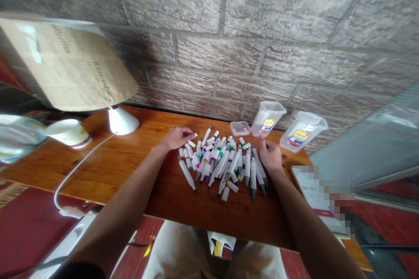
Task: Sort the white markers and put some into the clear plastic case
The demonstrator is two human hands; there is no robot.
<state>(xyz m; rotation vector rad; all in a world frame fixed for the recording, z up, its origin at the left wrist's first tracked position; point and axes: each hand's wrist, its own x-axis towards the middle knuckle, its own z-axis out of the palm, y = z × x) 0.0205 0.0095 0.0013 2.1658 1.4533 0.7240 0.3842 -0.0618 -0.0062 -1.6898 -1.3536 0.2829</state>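
Note:
A heap of several white-bodied markers (pixel 221 161) with coloured caps lies on the wooden table (pixel 131 161). My left hand (pixel 177 137) rests at the heap's left edge, fingers stretched flat and touching a marker. My right hand (pixel 270 155) sits at the heap's right edge with fingers curled on the markers there; what it grips is hidden. Behind the heap stand two clear plastic containers, one upright (pixel 267 118) and one tilted (pixel 303 130), and a small clear lid (pixel 240 128).
A white desk lamp (pixel 121 120) with a paper-wrapped shade (pixel 70 67) stands at the back left, its cord (pixel 75 170) trailing off the front edge. A white bowl (pixel 68 132) sits left. A booklet (pixel 316 196) lies at the right. A brick wall backs the table.

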